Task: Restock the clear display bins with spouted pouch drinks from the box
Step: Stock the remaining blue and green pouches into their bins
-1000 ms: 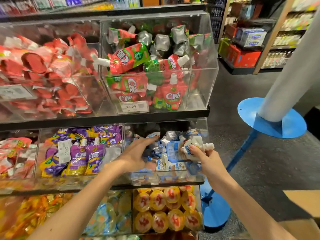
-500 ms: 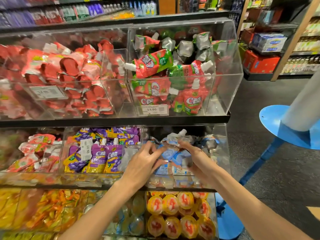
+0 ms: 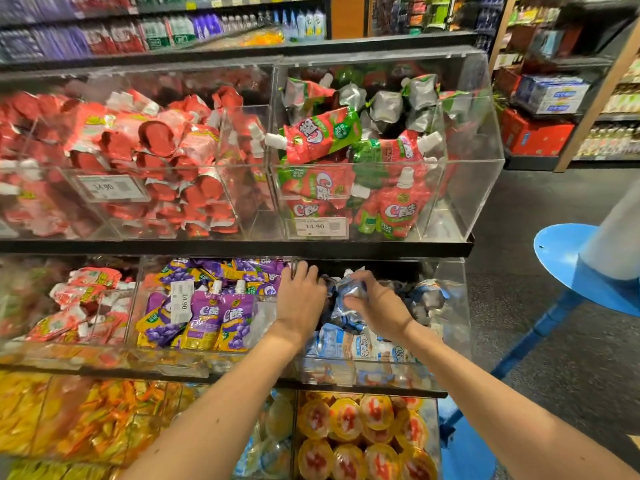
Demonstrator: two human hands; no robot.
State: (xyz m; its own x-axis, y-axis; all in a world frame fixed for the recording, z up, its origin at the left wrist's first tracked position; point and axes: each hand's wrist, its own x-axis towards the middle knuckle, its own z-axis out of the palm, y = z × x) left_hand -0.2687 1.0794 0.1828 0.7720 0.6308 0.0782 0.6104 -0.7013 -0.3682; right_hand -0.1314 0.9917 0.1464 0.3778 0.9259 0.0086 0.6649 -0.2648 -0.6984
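Observation:
Both my hands are inside the clear bin (image 3: 456,317) at the right end of the middle shelf. It holds several blue and white spouted pouches (image 3: 349,344). My right hand (image 3: 379,308) grips one blue pouch (image 3: 350,293) near the top of the pile, fingers curled over it. My left hand (image 3: 300,299) reaches in beside the bin's left wall with straight fingers that rest on the pile. The supply box is out of view.
Purple pouches (image 3: 207,317) fill the bin to the left. Red and green pouches (image 3: 346,188) fill the bin above, under a black shelf edge (image 3: 242,247). Yellow jelly cups (image 3: 363,434) sit in the bin below. A blue stand (image 3: 568,258) occupies the aisle floor at right.
My right hand has carried the blue pouch from the bin's front deeper into it. My left hand has slid further back along the pile. The view has tilted up slightly.

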